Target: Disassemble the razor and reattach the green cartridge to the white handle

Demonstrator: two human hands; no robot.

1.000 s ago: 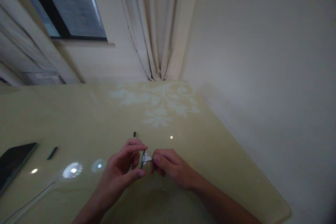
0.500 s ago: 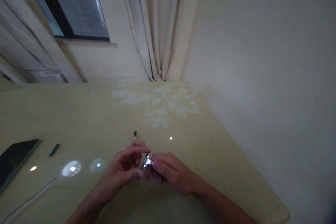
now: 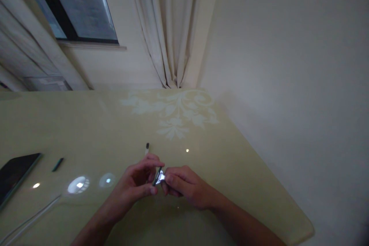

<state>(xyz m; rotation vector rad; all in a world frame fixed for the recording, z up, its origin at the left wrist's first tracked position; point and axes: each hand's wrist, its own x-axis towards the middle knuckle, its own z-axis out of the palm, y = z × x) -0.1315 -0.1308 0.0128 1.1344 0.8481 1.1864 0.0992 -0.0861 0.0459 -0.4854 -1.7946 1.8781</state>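
Note:
Near the front middle of the table, both hands meet on a small T-shaped piece with a shiny metal part and a dark bar along its left side. My left hand is closed around the bar's ends, the thumb at the lower end and a fingertip at the upper one. My right hand pinches the metal part's right end between thumb and curled fingers. The exact kind of piece is too small to make out. Just beyond my left fingers lies a thin light stick with a black tip, its near end hidden by the hand.
On the left lie a dark tablet-like slab, a short dark strip and a white cable. The glossy table meets a wall on the right. Curtains and a window stand behind it.
Both hands and the piece between them have shifted very slightly left and up in view, and the piece tilts a little more. The grip looks the same.

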